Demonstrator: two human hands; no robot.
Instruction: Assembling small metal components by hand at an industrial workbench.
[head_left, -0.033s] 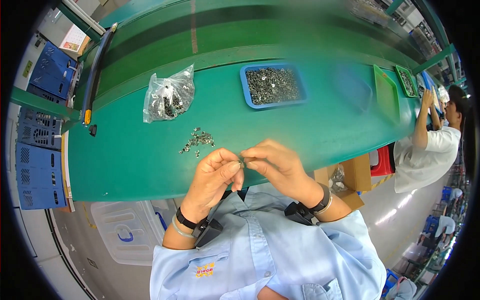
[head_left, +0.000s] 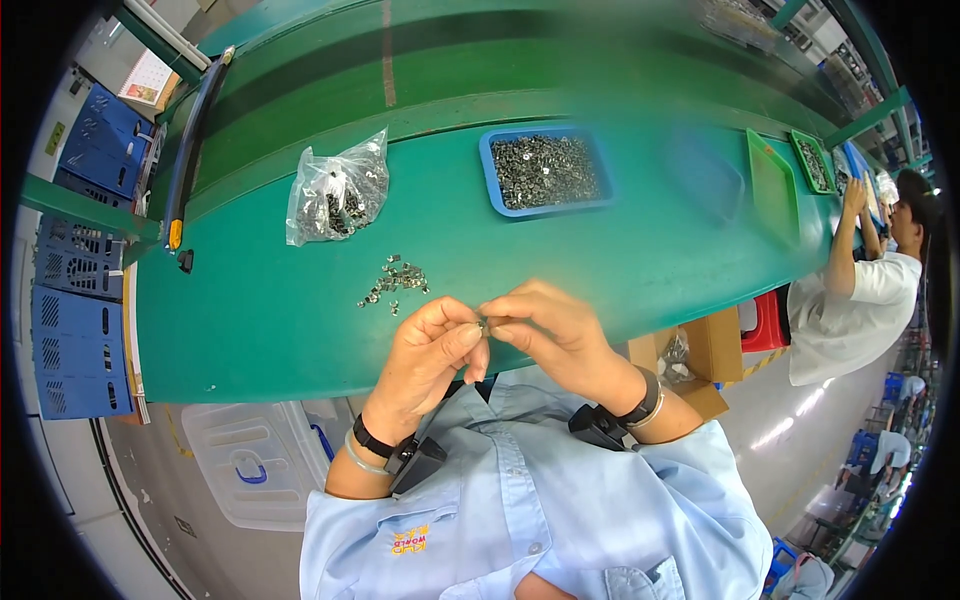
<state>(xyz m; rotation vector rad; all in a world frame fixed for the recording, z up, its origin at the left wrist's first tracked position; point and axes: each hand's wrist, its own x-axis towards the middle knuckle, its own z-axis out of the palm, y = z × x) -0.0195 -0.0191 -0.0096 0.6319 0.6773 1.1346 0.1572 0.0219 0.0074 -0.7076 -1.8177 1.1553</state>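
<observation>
My left hand (head_left: 438, 348) pinches a small shiny metal part (head_left: 483, 324) between thumb and forefinger. Facing it, my right hand (head_left: 557, 332) has its thumb and fingertips closed on the other side of that part. Its exact shape is mostly hidden by the fingers. Both hands hover over the near edge of the green table. Just beyond the left hand lies a loose scatter of small metal pieces (head_left: 400, 278). Farther back stand a clear plastic bag (head_left: 345, 185) partly filled with metal pieces and a blue tray (head_left: 553, 211) heaped with similar pieces.
A green tray (head_left: 773, 180) lies at the right, near a co-worker (head_left: 860, 300) in white. Below the table edge are a cardboard box (head_left: 715, 348), a red stool (head_left: 768, 322) and a clear lidded bin (head_left: 250, 465). Blue perforated panels (head_left: 80, 345) line the left side.
</observation>
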